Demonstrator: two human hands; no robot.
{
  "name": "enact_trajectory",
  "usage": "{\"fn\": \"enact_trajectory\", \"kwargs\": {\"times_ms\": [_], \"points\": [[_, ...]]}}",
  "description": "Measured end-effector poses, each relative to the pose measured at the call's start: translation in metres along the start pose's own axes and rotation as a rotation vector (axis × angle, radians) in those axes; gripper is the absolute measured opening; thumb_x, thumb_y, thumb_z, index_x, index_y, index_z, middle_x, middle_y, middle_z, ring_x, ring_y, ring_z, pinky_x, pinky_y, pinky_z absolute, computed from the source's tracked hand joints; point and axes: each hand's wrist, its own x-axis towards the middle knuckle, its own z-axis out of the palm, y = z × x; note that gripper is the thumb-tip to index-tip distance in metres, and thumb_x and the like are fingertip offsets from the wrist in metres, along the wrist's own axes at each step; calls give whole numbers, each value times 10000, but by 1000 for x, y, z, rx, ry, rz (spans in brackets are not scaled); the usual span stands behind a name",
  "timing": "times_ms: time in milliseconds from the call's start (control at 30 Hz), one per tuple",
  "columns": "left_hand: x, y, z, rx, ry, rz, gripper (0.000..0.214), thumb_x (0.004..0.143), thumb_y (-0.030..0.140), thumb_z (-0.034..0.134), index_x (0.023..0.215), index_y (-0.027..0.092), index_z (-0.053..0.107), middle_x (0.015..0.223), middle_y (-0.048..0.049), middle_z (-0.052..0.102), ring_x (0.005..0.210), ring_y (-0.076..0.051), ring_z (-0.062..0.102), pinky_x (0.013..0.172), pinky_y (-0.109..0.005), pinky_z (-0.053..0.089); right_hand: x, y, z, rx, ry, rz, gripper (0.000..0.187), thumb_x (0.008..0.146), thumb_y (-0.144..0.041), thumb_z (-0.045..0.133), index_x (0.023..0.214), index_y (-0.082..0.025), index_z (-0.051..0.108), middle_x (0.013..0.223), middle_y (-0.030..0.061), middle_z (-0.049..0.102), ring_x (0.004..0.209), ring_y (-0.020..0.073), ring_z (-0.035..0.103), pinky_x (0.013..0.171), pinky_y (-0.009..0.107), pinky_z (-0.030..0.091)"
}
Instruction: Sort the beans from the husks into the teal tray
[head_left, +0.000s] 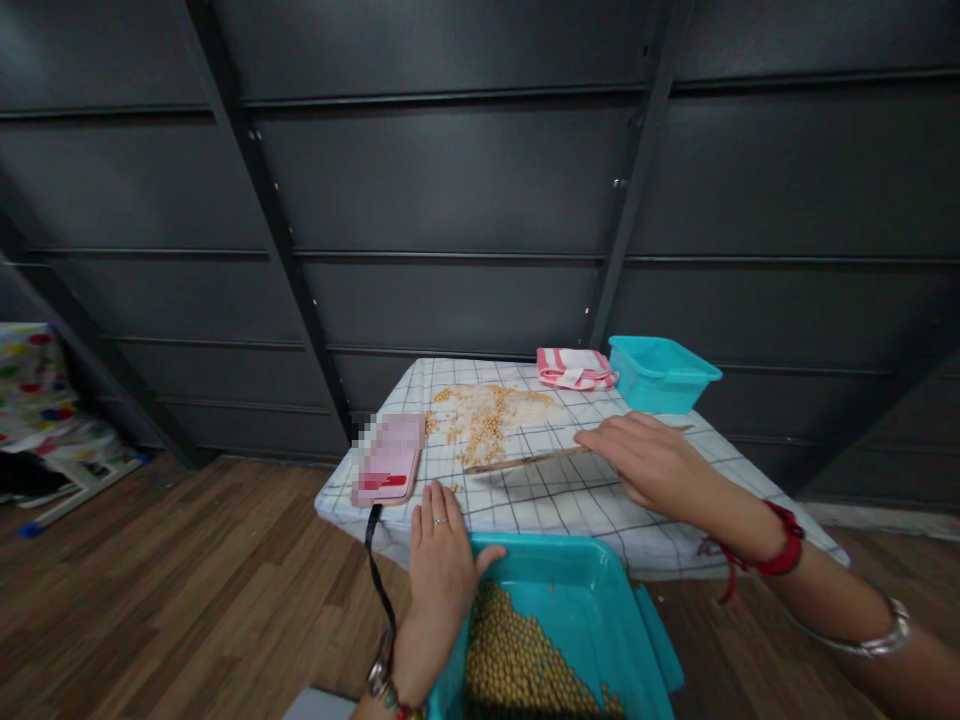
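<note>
My right hand (637, 455) is closed on a long thin wooden-looking strip (529, 461), held low over the tabletop, one long edge toward the scattered soybeans (484, 430). Pale grains that look like rice (529, 408) lie mixed with and beside the beans. My left hand (442, 560) has its fingers stretched out at the near table edge. Its thumb lies over the rim of a teal tub (544, 545) below the table edge. Inside that tub is a heap of yellowish-brown soybeans (517, 650), mostly on its left side.
A checked white cloth (420, 378) covers the table. At its left lies a pink phone (390, 460) with a black strap (379, 575). A folded pink-and-white towel (574, 368) and a second teal tub (660, 375) stand at the back right, before a dark panelled wall (450, 180).
</note>
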Motion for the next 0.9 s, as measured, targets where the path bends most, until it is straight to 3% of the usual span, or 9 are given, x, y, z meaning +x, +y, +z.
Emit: {"fn": "enact_trajectory", "kwargs": {"times_ms": [233,900], "points": [[-2,-1,6,-69,33,-22,953,669,711,402,1226,-62,413,1261,-310,458,1184,-360,428,965,-481,372,26,-10,27,10,-76,-45,406,638,-1,389,1000,-126,524,787,61,613,732,174,506,660,293,362],[-1,-3,3,-52,22,6,950,641,733,410,1208,-28,448,1252,-304,470,1178,-359,436,945,-482,383,17,-9,11,17,-34,-153,289,779,-4,334,954,-114,536,727,40,600,685,168,483,627,296,322]]}}
